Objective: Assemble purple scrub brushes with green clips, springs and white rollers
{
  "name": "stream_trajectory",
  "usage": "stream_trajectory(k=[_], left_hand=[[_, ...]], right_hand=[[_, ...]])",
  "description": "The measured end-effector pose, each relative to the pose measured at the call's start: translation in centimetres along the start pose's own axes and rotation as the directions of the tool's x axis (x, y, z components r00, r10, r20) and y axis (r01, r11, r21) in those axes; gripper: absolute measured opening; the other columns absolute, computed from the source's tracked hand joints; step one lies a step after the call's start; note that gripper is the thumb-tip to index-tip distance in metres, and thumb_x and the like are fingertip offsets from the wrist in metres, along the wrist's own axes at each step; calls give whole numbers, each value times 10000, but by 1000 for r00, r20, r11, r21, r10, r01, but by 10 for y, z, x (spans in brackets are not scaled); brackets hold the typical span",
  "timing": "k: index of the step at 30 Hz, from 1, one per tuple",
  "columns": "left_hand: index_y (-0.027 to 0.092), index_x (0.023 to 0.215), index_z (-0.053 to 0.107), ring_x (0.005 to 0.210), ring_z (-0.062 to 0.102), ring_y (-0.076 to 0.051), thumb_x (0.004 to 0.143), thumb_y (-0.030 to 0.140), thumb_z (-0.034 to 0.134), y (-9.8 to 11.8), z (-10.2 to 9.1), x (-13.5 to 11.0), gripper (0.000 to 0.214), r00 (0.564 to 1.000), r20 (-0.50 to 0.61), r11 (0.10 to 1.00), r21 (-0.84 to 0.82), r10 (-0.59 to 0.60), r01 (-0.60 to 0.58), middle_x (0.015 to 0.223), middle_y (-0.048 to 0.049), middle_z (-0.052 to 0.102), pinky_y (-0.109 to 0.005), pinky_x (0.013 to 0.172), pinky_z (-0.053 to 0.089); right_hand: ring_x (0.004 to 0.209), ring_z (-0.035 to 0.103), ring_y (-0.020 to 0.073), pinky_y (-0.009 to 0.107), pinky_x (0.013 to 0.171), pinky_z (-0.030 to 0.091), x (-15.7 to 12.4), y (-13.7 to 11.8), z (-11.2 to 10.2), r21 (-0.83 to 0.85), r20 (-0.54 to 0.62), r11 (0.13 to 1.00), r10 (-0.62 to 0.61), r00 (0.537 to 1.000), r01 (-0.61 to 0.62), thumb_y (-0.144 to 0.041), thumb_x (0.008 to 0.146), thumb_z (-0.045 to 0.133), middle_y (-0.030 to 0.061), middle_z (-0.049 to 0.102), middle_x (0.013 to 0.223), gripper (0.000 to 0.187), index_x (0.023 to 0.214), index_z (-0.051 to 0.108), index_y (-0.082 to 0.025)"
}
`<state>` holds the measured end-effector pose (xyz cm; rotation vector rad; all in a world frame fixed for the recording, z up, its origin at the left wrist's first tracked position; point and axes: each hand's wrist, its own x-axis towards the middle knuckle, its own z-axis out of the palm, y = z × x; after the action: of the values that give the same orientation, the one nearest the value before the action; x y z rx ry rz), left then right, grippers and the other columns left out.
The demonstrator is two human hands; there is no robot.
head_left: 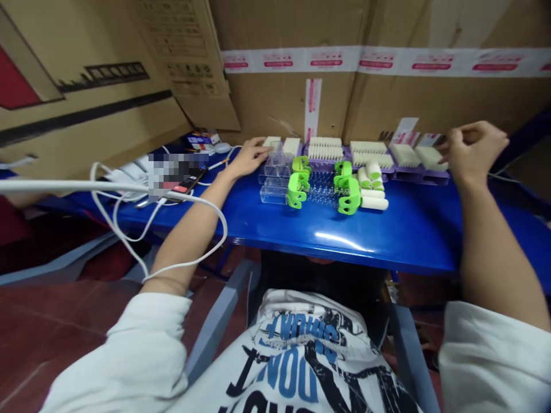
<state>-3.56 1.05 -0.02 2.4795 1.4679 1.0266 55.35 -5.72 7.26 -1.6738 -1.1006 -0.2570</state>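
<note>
My left hand (249, 156) lies on the blue table (413, 229) with fingers stretched out, its tips touching a stack of clear plastic boxes (275, 180). My right hand (471, 150) hovers at the far right with fingers curled, beside cream bristle blocks in purple trays (415, 158); whether it holds anything is hidden. Between the hands stand two green plastic clamp pieces (298, 182) (348, 192) around a bed of clear pins (321, 190). White foam rollers (372, 186) lie to their right.
Large taped cardboard boxes (344, 69) form a wall behind the table. A phone (185, 183) and white cables (129, 206) lie at the table's left end. A row of bristle blocks (325, 150) lines the back edge.
</note>
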Motion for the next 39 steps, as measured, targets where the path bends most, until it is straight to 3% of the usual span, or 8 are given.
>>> stream_trajectory(k=[8, 12, 16, 20, 23, 27, 34, 39], left_hand=[[191, 1155, 843, 1450, 734, -466, 1043, 373, 849, -5, -3, 0, 213, 972, -182, 982, 94, -147, 166, 1428, -215, 804, -609, 1361, 525], [188, 1319, 746, 1515, 678, -539, 890, 464, 1084, -11, 5, -2, 612, 916, -284, 949, 59, -282, 310, 1499, -248, 747, -686, 1367, 499], [153, 1514, 650, 1579, 654, -517, 780, 449, 1179, -15, 14, -2, 952, 896, -230, 923, -30, -379, 383, 1579, -260, 722, -651, 1384, 484], [240, 1311, 634, 1504, 694, -556, 716, 423, 1147, -23, 8, 0, 807, 850, -301, 901, -136, -433, 411, 1453, -226, 775, -737, 1332, 518], [271, 1242, 576, 1505, 678, -548, 698, 513, 1132, -25, -10, 1, 815, 768, -478, 904, -229, -427, 360, 1420, -189, 761, -756, 1320, 497], [220, 1398, 554, 1544, 650, -434, 831, 803, 1008, -13, -32, -1, 931, 710, -637, 952, -155, -299, 262, 1568, -157, 711, -646, 1309, 466], [218, 1487, 515, 1531, 638, -392, 899, 782, 990, 21, -26, -6, 943, 698, -679, 973, -147, -229, 177, 1644, -138, 673, -622, 1319, 458], [232, 1541, 462, 1602, 583, -393, 931, 504, 1021, 26, -27, -7, 871, 747, -626, 974, -146, -225, 171, 1692, -142, 621, -632, 1356, 429]], right_hand=[[663, 809, 235, 371, 608, 560, -29, -29, -15, 172, 67, 974, -158, 985, 145, 80, 915, 625, 218, 898, 977, 385, 1114, 847, -163], [670, 784, 229, 381, 652, 581, -59, -48, -17, 353, 180, 895, -349, 919, 271, -74, 952, 659, 113, 853, 853, 205, 1005, 762, -243], [776, 762, 254, 442, 824, 619, -80, -59, -18, 345, 271, 790, -600, 753, 506, -353, 985, 724, 74, 851, 906, 148, 1070, 812, -270], [1184, 763, 398, 587, 1064, 606, -89, -68, -26, 477, 466, 625, -776, 425, 618, -768, 1063, 724, 113, 898, 1188, 558, 1353, 860, -312], [1169, 696, 430, 627, 1069, 577, -95, -73, -29, 519, 529, 543, -810, 251, 660, -1081, 951, 671, 155, 880, 1263, 973, 1493, 840, -291], [1095, 643, 419, 645, 1054, 563, -105, -75, -29, 473, 562, 475, -811, 161, 742, -1197, 841, 624, 187, 833, 1203, 1198, 1572, 815, -266], [1243, 647, 445, 662, 1172, 540, -125, -110, -35, 477, 475, 434, -859, 191, 764, -967, 1095, 554, 191, 817, 1315, 906, 1575, 819, -246], [1279, 637, 469, 616, 1146, 538, -152, -176, -18, 425, 628, 323, -778, -18, 846, -906, 1058, 707, 213, 772, 1392, 952, 1779, 695, -285]])
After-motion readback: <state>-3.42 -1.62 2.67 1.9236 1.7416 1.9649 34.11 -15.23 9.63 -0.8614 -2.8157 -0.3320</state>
